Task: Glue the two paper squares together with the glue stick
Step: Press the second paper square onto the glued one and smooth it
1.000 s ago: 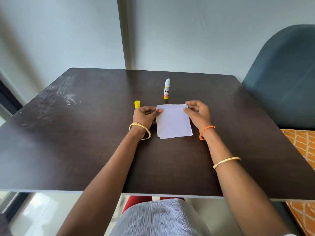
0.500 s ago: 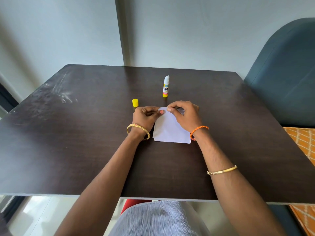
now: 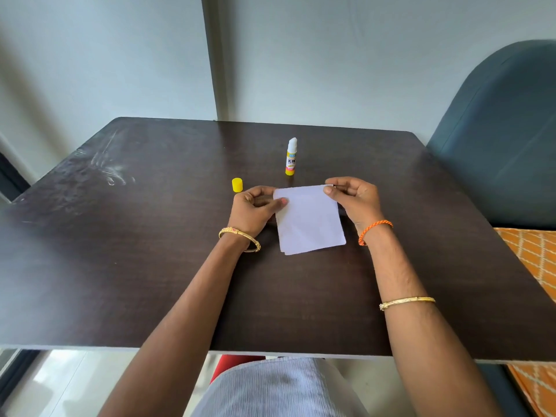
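- Bare forearms, no sleeves.
- Gold bangle (image 3: 239,238) on the left wrist.
- Orange braided cord (image 3: 375,231) on the right wrist, thin gold bangle (image 3: 406,302) higher up.
- Pale striped cloth (image 3: 270,389) below.

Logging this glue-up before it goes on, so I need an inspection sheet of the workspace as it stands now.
Surface: dark wooden table, pale scuffs at its far left.
Job's things: paper squares stacked, lower edges slightly offset; glue stick upright behind them, uncapped, white glue exposed; yellow cap standing apart to the left.
Clutter: nothing seen.
Grippers: left hand pinches the stack's upper left corner; right hand pinches the upper right corner.
Cables: nothing seen.
Surroundings: pale wall, blue chair at right, orange patterned fabric beside it.
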